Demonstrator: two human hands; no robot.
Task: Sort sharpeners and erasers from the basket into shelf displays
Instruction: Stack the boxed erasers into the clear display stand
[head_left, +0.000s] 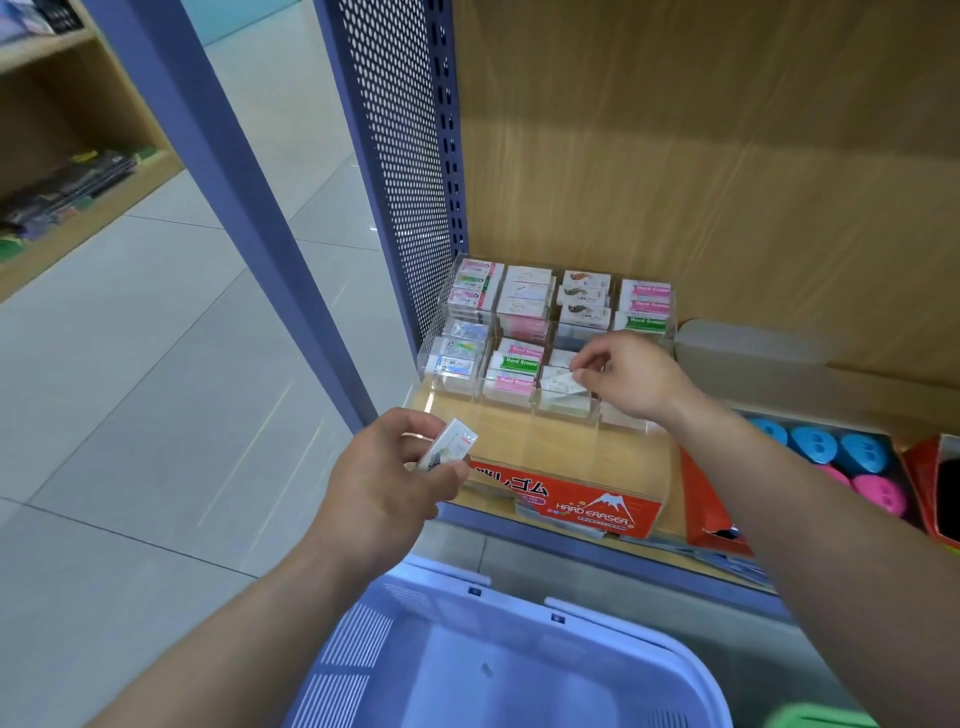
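Observation:
A clear acrylic eraser display (550, 426) with several compartments stands on the wooden shelf, its front bearing a red "Hard Eraser" label (592, 506). My right hand (631, 382) pinches a white eraser (561, 382) at a middle compartment of the front filled row. In front of the display's left corner, my left hand (395, 478) holds a white boxed eraser (449, 449), tilted. The blue basket (363, 654) sits below, close to me, and its visible inside looks bare.
A red box (711, 514) with blue and pink round sharpeners (852, 467) lies right of the display. A purple perforated upright (400, 156) bounds the shelf on the left. Grey tiled floor and another shelf (78, 171) lie to the left.

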